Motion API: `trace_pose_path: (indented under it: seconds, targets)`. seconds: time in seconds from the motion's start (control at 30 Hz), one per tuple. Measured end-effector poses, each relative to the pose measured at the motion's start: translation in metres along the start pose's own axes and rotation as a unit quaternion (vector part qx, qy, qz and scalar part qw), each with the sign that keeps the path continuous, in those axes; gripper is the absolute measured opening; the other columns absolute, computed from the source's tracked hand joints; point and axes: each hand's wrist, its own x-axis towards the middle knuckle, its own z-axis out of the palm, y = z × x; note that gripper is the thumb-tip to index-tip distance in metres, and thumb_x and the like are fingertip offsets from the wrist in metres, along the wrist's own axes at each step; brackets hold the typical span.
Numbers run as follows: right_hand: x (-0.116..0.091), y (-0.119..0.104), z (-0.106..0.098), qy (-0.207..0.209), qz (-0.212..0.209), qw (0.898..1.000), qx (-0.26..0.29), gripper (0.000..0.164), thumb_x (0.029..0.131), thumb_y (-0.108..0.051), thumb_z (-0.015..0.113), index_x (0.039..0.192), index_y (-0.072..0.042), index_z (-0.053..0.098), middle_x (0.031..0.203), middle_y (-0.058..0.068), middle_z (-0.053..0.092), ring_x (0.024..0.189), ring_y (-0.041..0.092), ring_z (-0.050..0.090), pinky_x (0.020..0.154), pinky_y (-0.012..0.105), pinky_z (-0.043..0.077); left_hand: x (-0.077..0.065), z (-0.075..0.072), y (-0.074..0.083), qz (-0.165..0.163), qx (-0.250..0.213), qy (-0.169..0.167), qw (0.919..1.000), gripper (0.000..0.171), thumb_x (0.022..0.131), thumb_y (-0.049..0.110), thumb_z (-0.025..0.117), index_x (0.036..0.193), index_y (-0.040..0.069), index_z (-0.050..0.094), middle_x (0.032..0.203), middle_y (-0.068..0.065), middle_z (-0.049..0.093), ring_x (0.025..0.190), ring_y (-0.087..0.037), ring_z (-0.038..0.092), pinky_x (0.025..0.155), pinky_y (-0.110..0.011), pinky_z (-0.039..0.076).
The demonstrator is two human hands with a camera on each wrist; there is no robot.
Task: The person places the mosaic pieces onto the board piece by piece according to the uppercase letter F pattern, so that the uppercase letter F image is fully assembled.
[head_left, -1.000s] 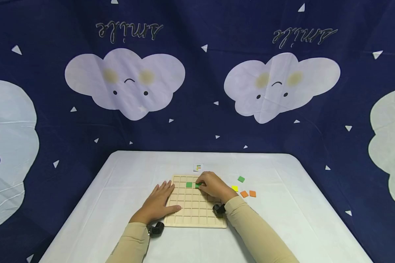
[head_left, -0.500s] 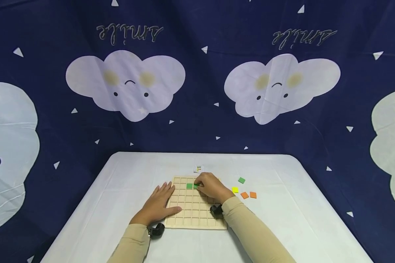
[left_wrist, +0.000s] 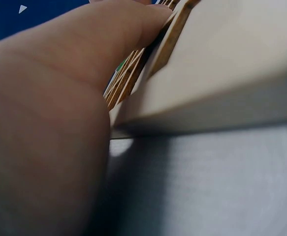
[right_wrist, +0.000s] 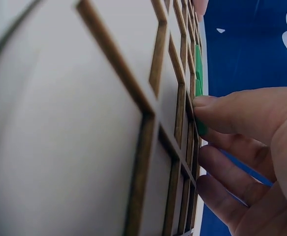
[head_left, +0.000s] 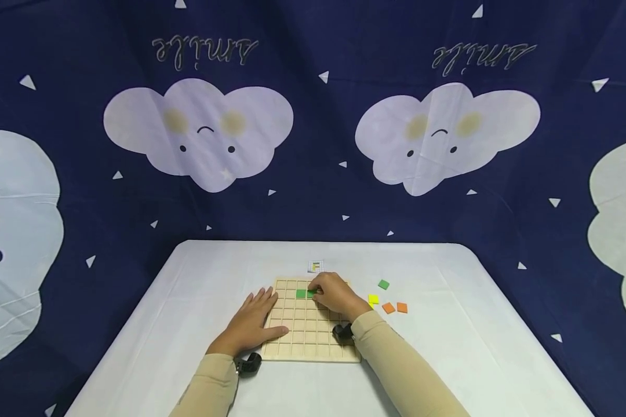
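A wooden grid board (head_left: 294,336) lies on the white table, its cells framed by raised ridges. One green square tile (head_left: 301,293) sits in a cell of the second row from the far edge. Just right of it, my right hand (head_left: 336,292) pinches another green tile (right_wrist: 200,125) between thumb and fingers, low over the neighbouring cell. In the right wrist view, the remaining fingertips touch the board's ridges. My left hand (head_left: 250,324) rests on the board's left edge with fingers spread and the thumb (left_wrist: 128,24) lying over the near-left part.
Right of the board lie a loose green tile (head_left: 383,284), a yellow tile (head_left: 373,299) with more yellow showing by the right wrist, and two orange tiles (head_left: 388,308). A small printed pattern card (head_left: 315,266) lies beyond the far edge. A dark cloud-print curtain (head_left: 313,202) hangs behind the table.
My right hand has shifted slightly left with the green tile, bringing it closer to the placed one. The left hand keeps its spot on the board's edge.
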Motion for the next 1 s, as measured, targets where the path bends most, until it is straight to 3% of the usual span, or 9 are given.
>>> trace_pose_path:
  seconds: [0.63, 1.0]
  targets:
    - [-0.004, -0.001, 0.001, 0.014, 0.023, 1.000, 0.014, 0.022, 0.092, -0.004, 0.083, 0.113, -0.005, 0.080, 0.109, 0.005, 0.074, 0.101, 0.020, 0.069, 0.088, 0.036, 0.059, -0.002, 0.000, -0.001, 0.005, -0.003, 0.001, 1.0000, 0.104, 0.091, 0.073, 0.064, 0.162, 0.003, 0.038, 0.170, -0.014, 0.026, 0.158, -0.031, 0.016, 0.128, -0.048, 0.007]
    - [-0.010, 0.012, -0.010, 0.024, 0.033, 0.998, 0.036, 0.021, 0.092, -0.005, 0.082, 0.113, -0.003, 0.080, 0.109, 0.005, 0.073, 0.101, 0.021, 0.070, 0.088, 0.036, 0.059, 0.000, -0.001, 0.002, 0.003, 0.000, 0.000, 1.0000, 0.104, 0.091, 0.072, 0.065, 0.162, 0.002, 0.038, 0.170, -0.015, 0.026, 0.158, -0.032, 0.017, 0.128, -0.048, 0.007]
